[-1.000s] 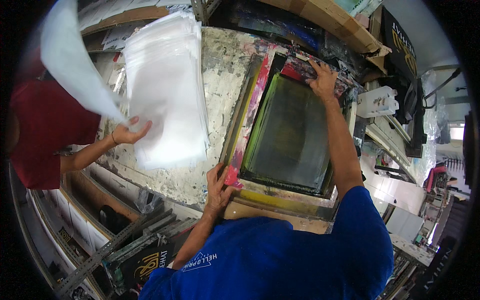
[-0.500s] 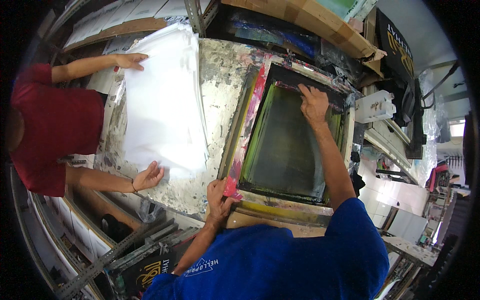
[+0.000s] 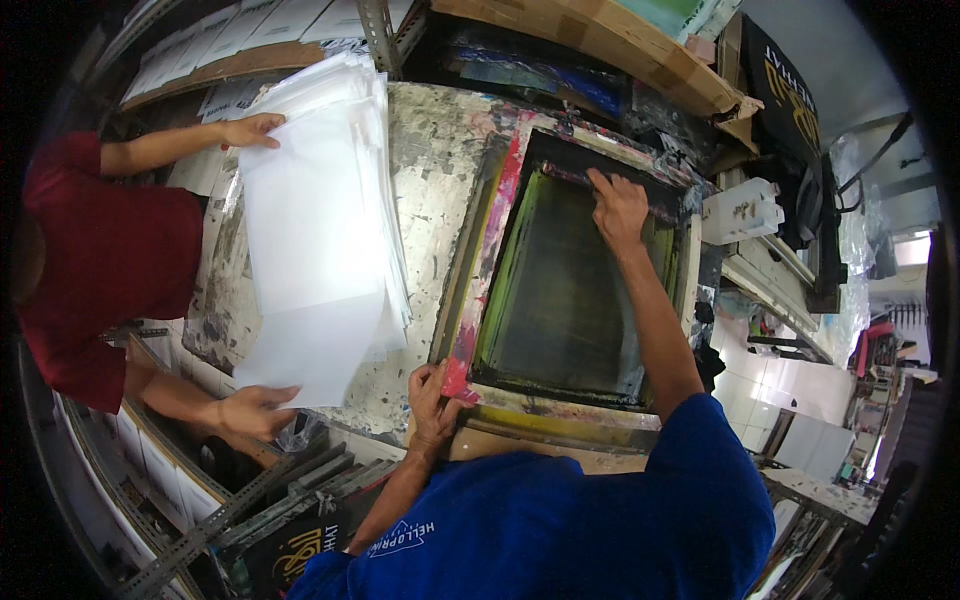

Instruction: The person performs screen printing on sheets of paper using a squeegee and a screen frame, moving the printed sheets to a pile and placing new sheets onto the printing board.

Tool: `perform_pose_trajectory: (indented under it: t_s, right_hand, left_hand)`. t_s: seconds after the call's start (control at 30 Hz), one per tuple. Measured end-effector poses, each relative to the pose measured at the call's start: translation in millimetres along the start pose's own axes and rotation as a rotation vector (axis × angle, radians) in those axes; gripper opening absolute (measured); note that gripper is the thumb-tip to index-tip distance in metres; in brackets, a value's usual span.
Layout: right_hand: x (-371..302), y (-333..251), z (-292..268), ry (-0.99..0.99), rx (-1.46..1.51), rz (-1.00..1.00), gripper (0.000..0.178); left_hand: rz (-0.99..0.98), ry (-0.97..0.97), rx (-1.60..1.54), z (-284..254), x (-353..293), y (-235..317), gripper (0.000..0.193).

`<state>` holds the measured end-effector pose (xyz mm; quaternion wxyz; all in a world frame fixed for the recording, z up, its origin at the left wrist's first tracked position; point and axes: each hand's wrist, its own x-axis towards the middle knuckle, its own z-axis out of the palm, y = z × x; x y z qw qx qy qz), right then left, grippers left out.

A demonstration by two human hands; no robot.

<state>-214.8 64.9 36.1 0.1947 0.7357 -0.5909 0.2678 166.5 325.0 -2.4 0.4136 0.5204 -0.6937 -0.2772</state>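
Note:
A screen printing frame (image 3: 484, 255) lies in front of me, its wooden sides smeared with pink paint. Its dark mesh (image 3: 560, 290) has yellow-green ink streaks along the edges. My right hand (image 3: 622, 208) grips a squeegee (image 3: 560, 172) near the far end of the mesh; my fingers partly cover the tool. At the frame's near left corner, my left hand (image 3: 432, 402) is closed on the wooden edge. Left of the frame is a stack of white sheets (image 3: 315, 220). A co-worker in a red shirt has one hand (image 3: 255, 131) at the stack and another (image 3: 256, 412) holding the top sheet's near corner.
The paint-stained table (image 3: 430, 190) runs under the sheets and frame. A white plastic container (image 3: 740, 212) stands beyond the frame's right side. Cardboard (image 3: 600, 45) lies along the back. Metal shelving (image 3: 185, 545) and stacked frames (image 3: 310, 500) stand at the near left.
The co-worker's near hand has moved toward the near left, pulling the top sheet's lower end out of the stack. My hands keep nearly the same places on the squeegee and frame.

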Motion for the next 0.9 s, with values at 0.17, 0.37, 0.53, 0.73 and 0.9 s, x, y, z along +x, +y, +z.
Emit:
perform_pose_trajectory:
  t_s: [0.17,0.37,0.53,0.73,0.9]
  right_hand:
    - [22,16,0,0.059,0.023,-0.012,0.045]
    - [-9,-4,-3,-0.057,-0.009,0.002,0.041]
    - [29,29,10,-0.058,0.116,0.076,0.046]
    - [35,52,-16,-0.123,0.377,0.276,0.055]
    - [10,46,-75,-0.203,0.743,0.563,0.062]
  left_hand:
    - [-0.018,-0.005,-0.007,0,0,-1,0.072]
    - [-0.044,-0.003,-0.018,3,-3,-5,0.073]
    - [-0.043,-0.014,-0.021,-1,-2,-4,0.071]
    - [-0.011,0.004,-0.060,-1,-1,3,0.071]
    - [0.042,0.016,-0.106,-1,3,4,0.072]
